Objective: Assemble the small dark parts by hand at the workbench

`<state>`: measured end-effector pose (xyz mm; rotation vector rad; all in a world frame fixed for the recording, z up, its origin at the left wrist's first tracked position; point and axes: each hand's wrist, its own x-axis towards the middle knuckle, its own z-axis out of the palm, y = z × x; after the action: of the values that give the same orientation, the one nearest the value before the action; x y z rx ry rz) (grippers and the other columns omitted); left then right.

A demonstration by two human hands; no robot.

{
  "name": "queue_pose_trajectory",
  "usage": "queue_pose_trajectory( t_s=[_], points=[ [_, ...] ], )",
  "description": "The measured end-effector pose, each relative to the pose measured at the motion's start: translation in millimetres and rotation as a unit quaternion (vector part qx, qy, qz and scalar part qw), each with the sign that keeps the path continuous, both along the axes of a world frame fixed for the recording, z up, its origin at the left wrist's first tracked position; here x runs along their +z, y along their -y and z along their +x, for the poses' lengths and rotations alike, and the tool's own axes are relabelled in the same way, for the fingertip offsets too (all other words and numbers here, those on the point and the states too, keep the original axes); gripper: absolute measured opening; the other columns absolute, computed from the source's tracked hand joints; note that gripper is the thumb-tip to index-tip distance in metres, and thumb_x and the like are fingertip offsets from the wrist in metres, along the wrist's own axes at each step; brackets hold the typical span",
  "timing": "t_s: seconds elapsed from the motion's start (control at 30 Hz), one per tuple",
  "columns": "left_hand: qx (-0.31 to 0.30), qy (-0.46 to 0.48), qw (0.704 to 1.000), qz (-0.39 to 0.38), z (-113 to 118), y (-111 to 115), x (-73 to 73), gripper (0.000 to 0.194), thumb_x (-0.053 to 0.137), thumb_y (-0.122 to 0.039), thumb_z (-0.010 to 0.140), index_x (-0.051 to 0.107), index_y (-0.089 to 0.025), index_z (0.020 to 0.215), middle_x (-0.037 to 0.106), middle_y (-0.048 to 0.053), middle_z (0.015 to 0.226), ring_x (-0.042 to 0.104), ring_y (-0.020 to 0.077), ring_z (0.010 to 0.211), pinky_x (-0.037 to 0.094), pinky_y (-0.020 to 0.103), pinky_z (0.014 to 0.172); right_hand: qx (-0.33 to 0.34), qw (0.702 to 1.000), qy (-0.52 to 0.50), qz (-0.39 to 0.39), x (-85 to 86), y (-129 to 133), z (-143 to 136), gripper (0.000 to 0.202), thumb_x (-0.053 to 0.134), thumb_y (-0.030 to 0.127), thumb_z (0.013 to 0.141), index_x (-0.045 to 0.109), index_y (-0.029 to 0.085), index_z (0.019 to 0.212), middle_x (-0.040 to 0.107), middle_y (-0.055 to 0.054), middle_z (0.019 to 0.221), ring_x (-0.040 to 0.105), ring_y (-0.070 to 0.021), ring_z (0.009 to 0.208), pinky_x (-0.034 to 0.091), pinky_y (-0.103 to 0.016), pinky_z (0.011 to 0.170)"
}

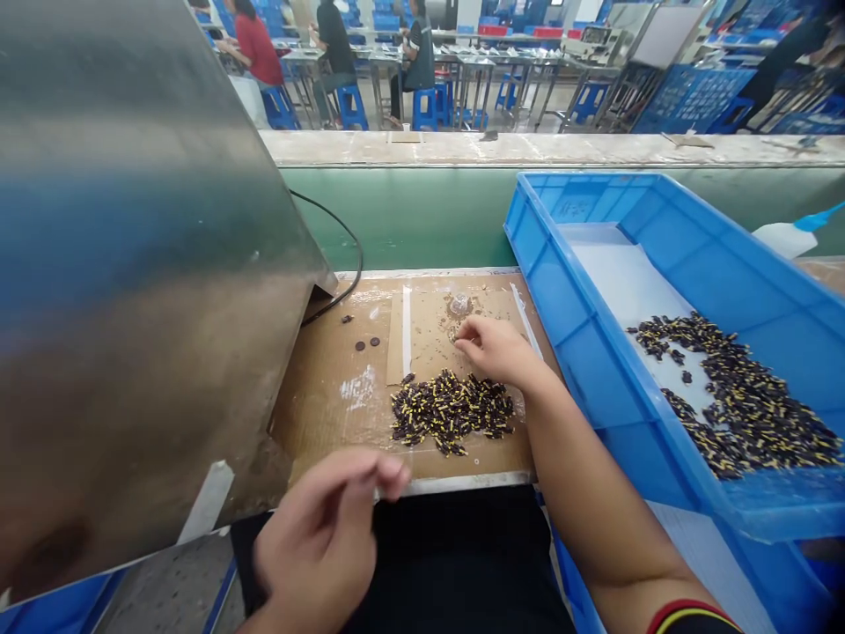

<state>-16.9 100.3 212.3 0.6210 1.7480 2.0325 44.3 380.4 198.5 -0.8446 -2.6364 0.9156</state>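
My right hand (494,349) is over a cardboard sheet (426,330), its thumb and fingertips pinched together beside a few tiny bits. Whatever lies between those fingertips is too small to make out. Just behind it sits a small clear lump (460,304) with crumbs scattered around. Close to my body, my left hand (320,537) is raised off the front edge, slightly blurred, with its fingers curled toward the thumb; anything inside is hidden. Between the hands lies a heap of small dark parts with yellow ends (452,409).
A blue crate (594,317) on the right holds more such parts (759,396) on white sheeting. At left stands a large metal housing (145,264) with a black cable (360,251). Two dark discs (367,343) lie on the work surface. Behind runs a green belt (409,211); people sit farther back.
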Motion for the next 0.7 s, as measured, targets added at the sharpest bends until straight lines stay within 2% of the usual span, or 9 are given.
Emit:
queue_pose_trajectory(
  t_s=[0.13, 0.2, 0.27, 0.33, 0.43, 0.5, 0.57, 0.63, 0.7],
  points=[
    [-0.062, 0.167, 0.981, 0.076, -18.8, -93.8, -11.0, 0.023, 0.075, -0.036, 0.087, 0.069, -0.017, 0.099, 0.069, 0.006, 0.08, 0.067, 0.016, 0.072, 0.056, 0.026, 0.062, -0.017, 0.984, -0.159, -0.075, 7.5, -24.8, -13.2, 0.01, 0.065, 0.026, 0.087, 0.067, 0.018, 0.092, 0.072, -0.003, 0.084, 0.065, -0.0152, 0.074, 0.051, -0.03, 0.072],
    [-0.07, 0.188, 0.974, 0.103, -30.5, -137.8, -13.0, 0.023, 0.074, -0.034, 0.086, 0.068, -0.015, 0.098, 0.069, 0.006, 0.082, 0.065, 0.0122, 0.069, 0.052, 0.021, 0.061, -0.048, 0.977, -0.198, -0.068, 8.7, -35.1, -20.1, 0.014, 0.065, 0.028, 0.087, 0.068, 0.017, 0.095, 0.071, -0.003, 0.082, 0.064, -0.0151, 0.073, 0.05, -0.03, 0.072],
    [-0.084, 0.181, 0.974, 0.109, -39.2, -167.3, -14.3, 0.022, 0.072, -0.033, 0.087, 0.067, -0.014, 0.098, 0.068, 0.006, 0.086, 0.063, 0.0106, 0.07, 0.05, 0.019, 0.06, -0.085, 0.97, -0.219, -0.058, 12.2, -34.9, -19.6, 0.016, 0.065, 0.029, 0.087, 0.068, 0.017, 0.096, 0.07, -0.003, 0.081, 0.063, -0.0153, 0.072, 0.05, -0.03, 0.071],
    [-0.082, 0.144, 0.98, 0.108, -42.9, -182.2, -15.3, 0.022, 0.068, -0.035, 0.09, 0.064, -0.015, 0.099, 0.067, 0.006, 0.089, 0.063, 0.0112, 0.073, 0.05, 0.019, 0.06, -0.116, 0.96, -0.248, -0.051, 20.7, -17.8, -5.8, 0.015, 0.064, 0.029, 0.089, 0.068, 0.017, 0.097, 0.07, -0.004, 0.084, 0.063, -0.0159, 0.074, 0.051, -0.03, 0.073],
    [-0.065, 0.053, 0.992, 0.098, -38.3, -189.1, -13.7, 0.023, 0.06, -0.041, 0.096, 0.06, -0.018, 0.1, 0.066, 0.006, 0.093, 0.064, 0.0133, 0.078, 0.052, 0.023, 0.066, -0.158, 0.938, -0.309, -0.017, 38.5, 37.9, 39.7, 0.01, 0.059, 0.027, 0.096, 0.065, 0.021, 0.101, 0.07, -0.005, 0.093, 0.064, -0.0171, 0.081, 0.052, -0.031, 0.076],
    [-0.099, -0.023, 0.992, 0.072, -29.1, -193.2, -8.7, 0.026, 0.053, -0.044, 0.1, 0.059, -0.019, 0.101, 0.067, 0.007, 0.099, 0.066, 0.0161, 0.085, 0.054, 0.028, 0.072, -0.128, 0.927, -0.352, 0.02, 47.7, 80.9, 78.4, 0.011, 0.058, 0.021, 0.097, 0.063, 0.026, 0.105, 0.068, -0.004, 0.091, 0.065, -0.0175, 0.081, 0.054, -0.032, 0.074],
    [-0.165, -0.124, 0.978, 0.036, -15.0, -202.2, -0.8, 0.026, 0.047, -0.044, 0.103, 0.059, -0.021, 0.105, 0.068, 0.009, 0.112, 0.067, 0.02, 0.097, 0.054, 0.034, 0.083, -0.071, 0.906, -0.407, 0.091, 53.1, 111.6, 118.3, 0.02, 0.058, 0.017, 0.096, 0.058, 0.031, 0.11, 0.067, -0.001, 0.087, 0.065, -0.0175, 0.077, 0.056, -0.032, 0.07],
    [-0.239, -0.242, 0.94, 0.016, 3.8, -216.6, 8.1, 0.023, 0.043, -0.04, 0.104, 0.058, -0.023, 0.106, 0.064, 0.011, 0.131, 0.063, 0.0248, 0.117, 0.05, 0.042, 0.099, -0.143, 0.899, -0.38, 0.164, 56.6, 121.2, 158.7, 0.024, 0.057, 0.016, 0.096, 0.056, 0.034, 0.112, 0.069, -0.001, 0.09, 0.067, -0.0188, 0.079, 0.056, -0.033, 0.071],
    [-0.305, -0.331, 0.892, 0.022, 25.0, -234.2, 15.7, 0.023, 0.039, -0.037, 0.104, 0.056, -0.023, 0.102, 0.055, 0.012, 0.146, 0.049, 0.0287, 0.138, 0.041, 0.05, 0.111, -0.287, 0.892, -0.276, 0.213, 58.3, 111.9, 199.2, 0.019, 0.058, 0.02, 0.097, 0.059, 0.033, 0.112, 0.072, -0.004, 0.098, 0.07, -0.0219, 0.088, 0.056, -0.036, 0.076]
  ],
)
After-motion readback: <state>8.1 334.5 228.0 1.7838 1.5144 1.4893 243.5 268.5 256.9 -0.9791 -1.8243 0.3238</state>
